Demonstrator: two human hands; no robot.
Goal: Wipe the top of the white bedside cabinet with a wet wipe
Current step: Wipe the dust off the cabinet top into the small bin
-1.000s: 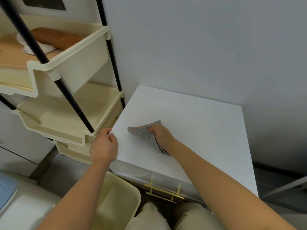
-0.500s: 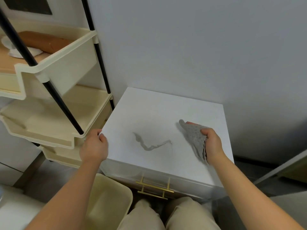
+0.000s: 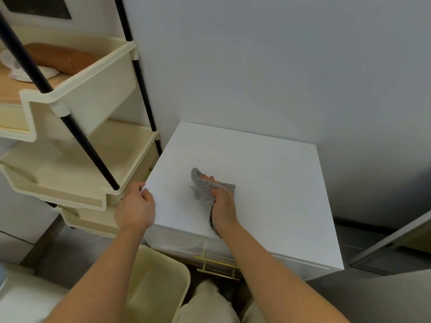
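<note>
The white bedside cabinet (image 3: 275,183) stands against the grey wall, its top plain and bare. My right hand (image 3: 223,207) presses a grey dotted wet wipe (image 3: 204,190) flat on the left-centre of the top, fingers curled over the wipe. My left hand (image 3: 135,207) grips the cabinet's front-left corner, thumb on the top edge. A gold drawer handle (image 3: 217,266) shows below the front edge.
A cream tiered rack (image 3: 77,145) with black poles stands close on the left, a brown roll (image 3: 60,59) on its upper shelf. A cream bin (image 3: 158,290) sits on the floor below my left arm. My knees are at the bottom centre.
My right hand swept the wipe from the left-centre out to the right side, then back to the left-centre. The grey wet streak seen half a second ago is gone. The left hand stayed.
</note>
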